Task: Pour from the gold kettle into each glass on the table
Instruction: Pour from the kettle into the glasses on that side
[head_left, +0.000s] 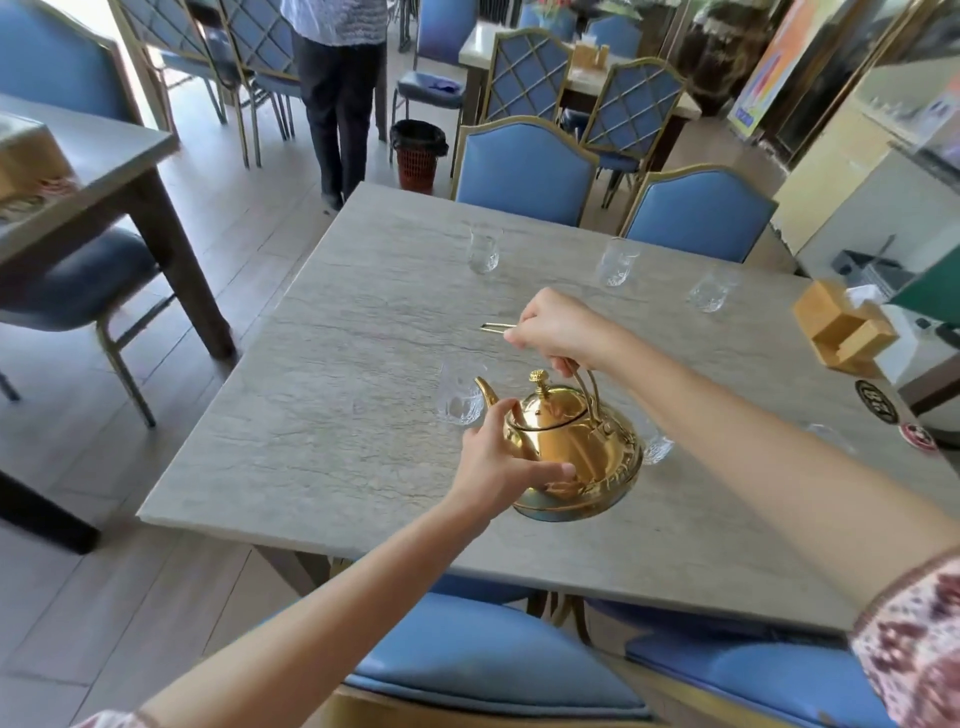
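The gold kettle (574, 449) is lifted and tilted over the grey table (322, 415), its spout pointing left toward a clear glass (457, 397). My right hand (558, 330) grips the kettle's arched handle from above. My left hand (498, 460) cups the kettle's body below the spout. Three more glasses stand at the far side: one (483, 249), another (617, 262) and a third (710, 291). A further glass (657, 447) shows partly behind the kettle, and one (831, 436) beyond my right forearm.
Blue chairs (524, 166) line the far edge, and others (493, 660) stand at the near edge. A wooden box (841, 327) sits at the table's right corner. A person (340, 93) stands beyond the table next to a bin (418, 153). Another table (88, 156) is at left.
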